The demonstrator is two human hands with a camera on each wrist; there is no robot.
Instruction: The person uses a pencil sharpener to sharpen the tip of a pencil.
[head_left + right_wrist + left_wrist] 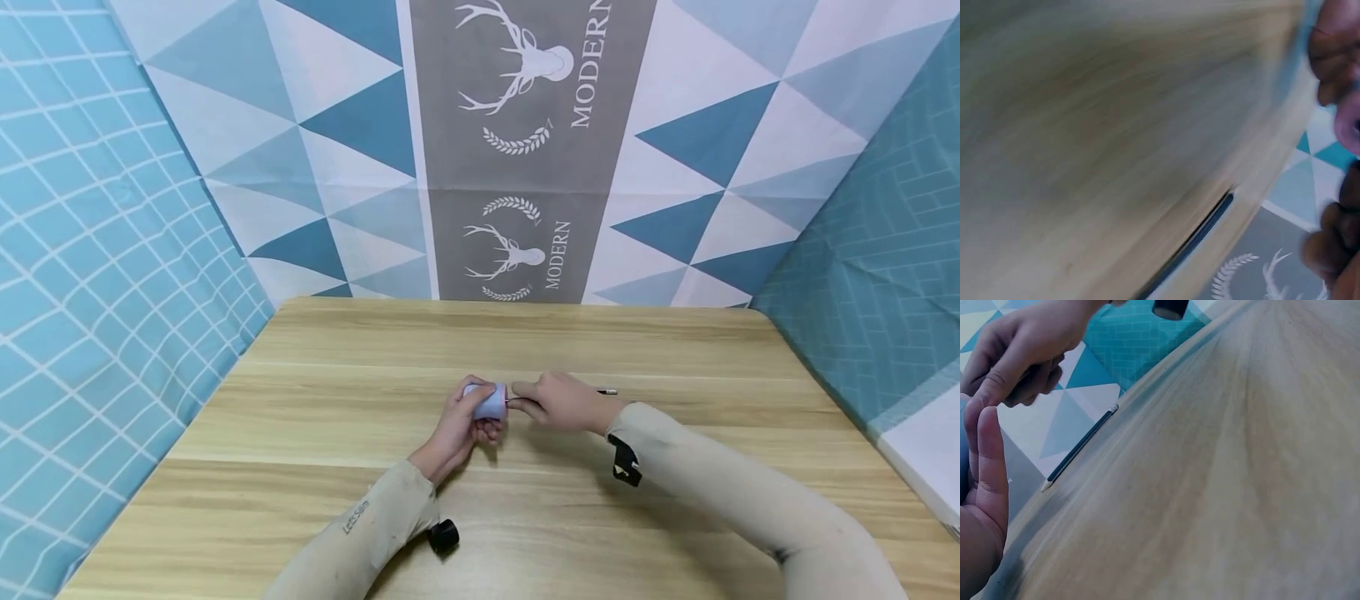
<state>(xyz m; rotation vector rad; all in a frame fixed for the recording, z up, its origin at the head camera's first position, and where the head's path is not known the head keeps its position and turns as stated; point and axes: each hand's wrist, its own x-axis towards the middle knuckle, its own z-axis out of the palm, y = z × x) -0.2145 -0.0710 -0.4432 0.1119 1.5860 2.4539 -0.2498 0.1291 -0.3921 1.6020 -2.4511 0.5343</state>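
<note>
In the head view my left hand (457, 425) grips a small pale blue cylinder (490, 403), thumb over its top. Its pink end faces right; in the right wrist view this pink end (1346, 128) has a dark centre. My right hand (562, 402) pinches a thin dark rod (513, 399) at that end between thumb and forefinger. In the left wrist view straight fingers (991, 459) of the left hand show at the left edge, close under the right hand (1029, 353). Most of the cylinder is hidden there.
A dark pencil (1082, 447) lies on the wooden table (360, 367) behind the right hand, only its end showing in the head view. Patterned cloth walls stand at the back and both sides. A white block (926, 450) is at the right edge.
</note>
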